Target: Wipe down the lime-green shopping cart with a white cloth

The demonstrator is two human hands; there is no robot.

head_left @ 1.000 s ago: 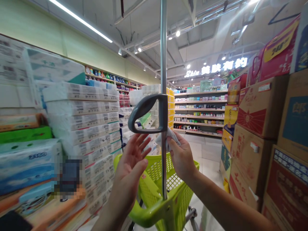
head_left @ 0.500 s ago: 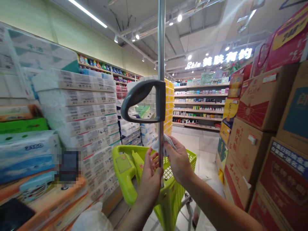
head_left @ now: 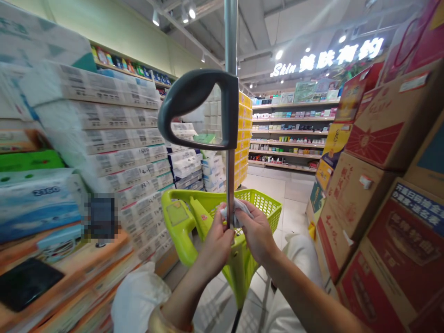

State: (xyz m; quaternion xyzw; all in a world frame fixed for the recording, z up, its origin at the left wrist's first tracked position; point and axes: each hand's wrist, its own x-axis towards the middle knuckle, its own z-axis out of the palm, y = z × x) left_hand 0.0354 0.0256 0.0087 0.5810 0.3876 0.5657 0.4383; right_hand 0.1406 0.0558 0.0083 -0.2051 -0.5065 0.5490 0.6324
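Both hands are at the lower part of an upright metal pole, which carries a dark grey loop handle higher up. My right hand is closed on a whitish cloth wrapped against the pole. My left hand is closed at the pole's other side, its fingers pinching the cloth's near end. Just behind and below the hands stands a lime-green plastic shopping basket with its green handle to the left.
Stacked packs of tissue paper line the left side, with a black flat object on orange packs. Cardboard cartons are piled on the right. Store shelves stand at the back beyond the tiled floor.
My hands have come slightly lower along the pole relative to the basket, and the left fingers have closed in on the cloth. The view has tilted down and moved closer.
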